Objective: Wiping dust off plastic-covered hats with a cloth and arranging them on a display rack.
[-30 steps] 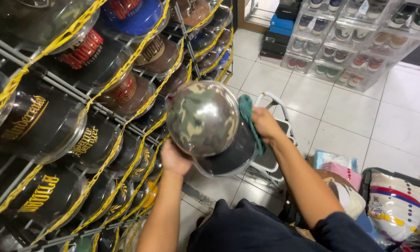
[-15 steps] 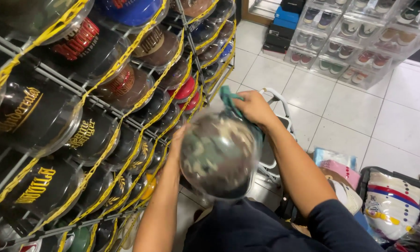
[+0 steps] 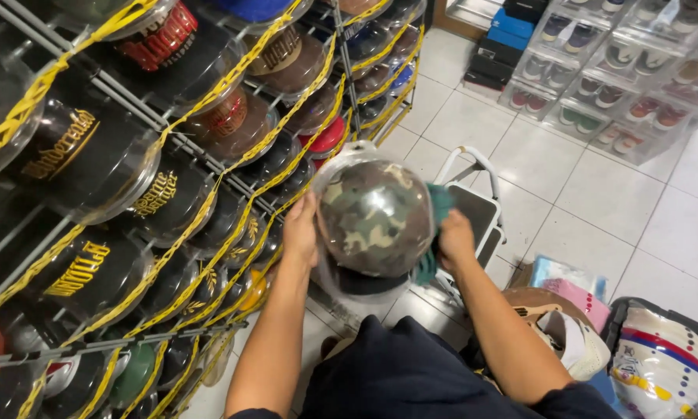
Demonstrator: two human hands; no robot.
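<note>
I hold a clear plastic cap case [image 3: 374, 221] with a camouflage cap inside, between both hands, in front of my chest. My left hand [image 3: 301, 230] grips the case's left side. My right hand [image 3: 455, 239] presses a teal cloth [image 3: 436, 233] against the case's right side. The case is close to a wire rack [image 3: 170, 140] full of similar cased caps.
Yellow chain runs across the rack on the left. A white step stool [image 3: 473, 202] stands on the tiled floor below the case. Clear shoe boxes [image 3: 620, 85] are stacked at the far wall. Bags and a pink packet [image 3: 574, 295] lie at lower right.
The cased cap has tilted and come closer to me. My right hand with the cloth moved from the top of the case down to its right side.
</note>
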